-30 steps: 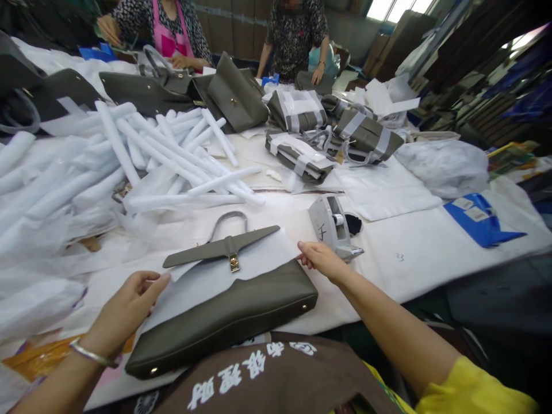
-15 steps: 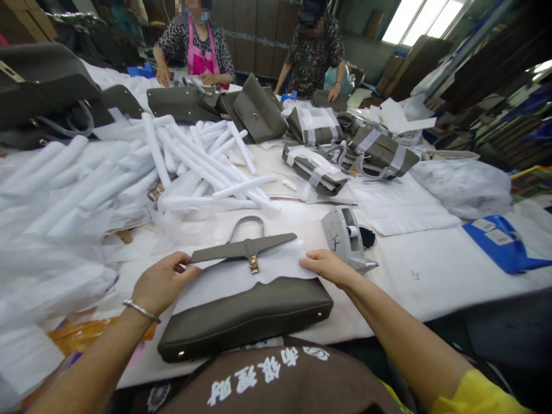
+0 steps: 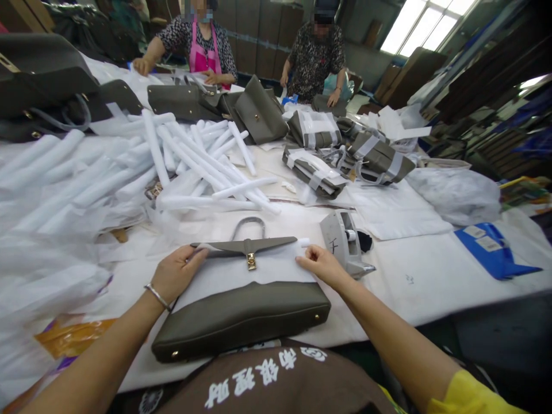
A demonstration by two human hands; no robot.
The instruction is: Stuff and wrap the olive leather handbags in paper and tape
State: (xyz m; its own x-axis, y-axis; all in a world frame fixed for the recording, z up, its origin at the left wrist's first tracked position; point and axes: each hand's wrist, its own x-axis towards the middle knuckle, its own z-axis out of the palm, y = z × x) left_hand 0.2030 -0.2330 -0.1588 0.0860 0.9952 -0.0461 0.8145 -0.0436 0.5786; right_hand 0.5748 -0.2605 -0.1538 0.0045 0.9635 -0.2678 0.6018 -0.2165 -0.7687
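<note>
A dark olive handbag [image 3: 245,316] lies on the white-covered table in front of me, its base toward me. White wrapping sheet [image 3: 259,273] covers its upper body, under the long narrow flap [image 3: 228,247] with a gold clasp [image 3: 251,261]. The looped handle [image 3: 248,221] points away from me. My left hand [image 3: 179,270] pinches the left end of the flap together with some white sheet. At the right end of the flap, my right hand [image 3: 321,264] has its fingers curled at the edge of the white sheet; a short white roll end [image 3: 303,242] shows beside it.
A grey tape dispenser [image 3: 342,244] stands right of the bag. White foam rolls [image 3: 202,155] are heaped behind it on the left. Wrapped bags [image 3: 314,169] lie farther back, and a blue packet [image 3: 494,250] at right. Two people [image 3: 207,49] work across the table.
My left hand has moved slightly inward over the flap's end. My right hand's fingers have curled more, and a white roll end now shows there. One person's hand across the table has moved left.
</note>
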